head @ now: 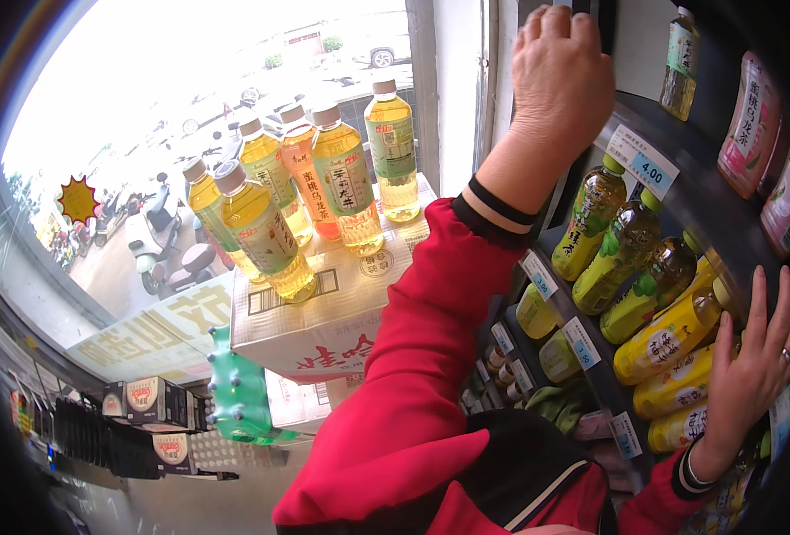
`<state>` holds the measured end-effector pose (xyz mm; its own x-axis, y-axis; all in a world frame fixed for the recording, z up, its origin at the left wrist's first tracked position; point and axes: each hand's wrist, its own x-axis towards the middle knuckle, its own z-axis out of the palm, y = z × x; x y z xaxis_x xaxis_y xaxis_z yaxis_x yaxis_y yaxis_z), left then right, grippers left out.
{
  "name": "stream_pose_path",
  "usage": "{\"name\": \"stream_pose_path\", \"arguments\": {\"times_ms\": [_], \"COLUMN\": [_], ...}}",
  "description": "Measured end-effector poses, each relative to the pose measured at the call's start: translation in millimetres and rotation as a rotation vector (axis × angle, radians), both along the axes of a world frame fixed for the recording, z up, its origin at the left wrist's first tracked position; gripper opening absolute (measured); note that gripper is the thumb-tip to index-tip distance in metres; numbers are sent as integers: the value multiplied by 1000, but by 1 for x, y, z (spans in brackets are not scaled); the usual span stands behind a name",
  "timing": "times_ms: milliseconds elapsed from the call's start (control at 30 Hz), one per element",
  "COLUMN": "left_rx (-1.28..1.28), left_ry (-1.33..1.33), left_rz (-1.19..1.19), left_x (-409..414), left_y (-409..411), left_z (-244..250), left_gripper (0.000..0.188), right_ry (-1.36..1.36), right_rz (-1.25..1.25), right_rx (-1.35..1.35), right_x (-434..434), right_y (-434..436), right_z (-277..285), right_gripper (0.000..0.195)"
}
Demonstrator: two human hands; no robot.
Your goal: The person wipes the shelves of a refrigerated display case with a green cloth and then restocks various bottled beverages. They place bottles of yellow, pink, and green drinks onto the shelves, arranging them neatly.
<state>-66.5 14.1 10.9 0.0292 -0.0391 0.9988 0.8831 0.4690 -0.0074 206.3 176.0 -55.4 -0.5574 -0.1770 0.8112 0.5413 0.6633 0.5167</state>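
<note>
My left hand point(562, 73) is raised at the top of the view, its fingers bent at the frame edge. What lies under those fingers is hidden. Below and to its right is a shelf edge with a price tag point(639, 160). A clear tea bottle with a green label point(681, 63) stands on the upper shelf. At the far right, my right hand point(756, 354) has its fingers apart and holds nothing. It is beside yellow-labelled drink bottles point(669, 334) on a lower shelf; contact cannot be told. Green tea bottles point(629, 251) stand next to these.
Several bottles of yellow tea point(344, 187) and one orange-labelled bottle point(308, 174) stand on a cardboard carton point(301, 341) by the window. Below it is a wrapped pack of green bottles point(237, 388). Pink bottles point(749, 127) fill the upper right. Boxes point(150, 401) sit at lower left.
</note>
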Motion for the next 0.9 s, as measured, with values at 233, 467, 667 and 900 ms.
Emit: {"name": "stream_pose_path", "arguments": {"times_ms": [233, 467, 667, 900], "left_rx": [-227, -809, -925, -774], "left_ry": [-354, -1114, -957, -524], "left_rz": [935, 950, 846, 927], "left_x": [-70, -73, -59, -59], "left_y": [-138, -141, -135, -132], "left_z": [8, 17, 11, -13], "left_gripper": [45, 34, 31, 21], "right_ry": [9, 9, 17, 21], "right_rz": [21, 52, 45, 39], "right_rx": [-19, -122, -102, -43], "right_x": [-1, -5, -1, 2], "right_y": [6, 11, 10, -15], "right_z": [-1, -8, -10, 8], "right_gripper": [54, 54, 54, 57]}}
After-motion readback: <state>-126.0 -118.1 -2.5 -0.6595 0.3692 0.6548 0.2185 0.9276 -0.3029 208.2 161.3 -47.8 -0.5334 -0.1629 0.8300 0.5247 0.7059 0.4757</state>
